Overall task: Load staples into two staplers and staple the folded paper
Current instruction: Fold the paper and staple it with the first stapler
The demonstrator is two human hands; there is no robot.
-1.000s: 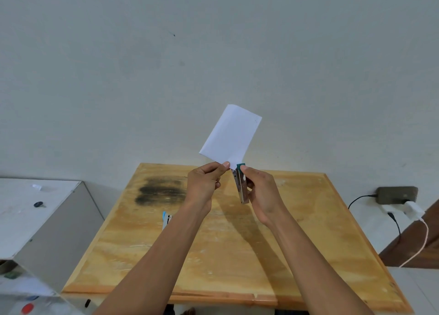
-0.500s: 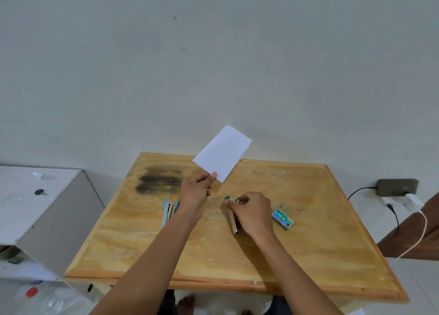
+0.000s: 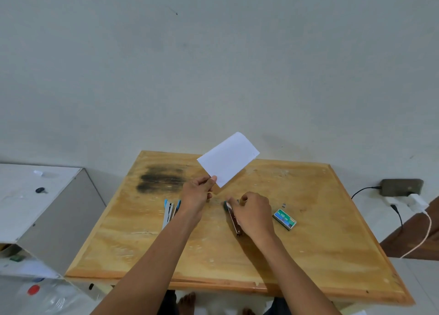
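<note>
The left hand [image 3: 198,196] is pinching the folded paper [image 3: 228,159] by its near corner, thumb and fingers clamped on it, and is holding it in the air toward 12 o'clock over the counter [image 3: 308,255]. The right hand [image 3: 255,213] is curling its fingers round the teal-tipped stapler [image 3: 232,216], which is lying near the counter's middle with its nose pointing to 11 o'clock. The blue stapler [image 3: 169,211] is lying at the left hand's 8 o'clock, just beside the wrist. The green staple box [image 3: 284,219] is sitting near the right hand, at its 3 o'clock.
</note>
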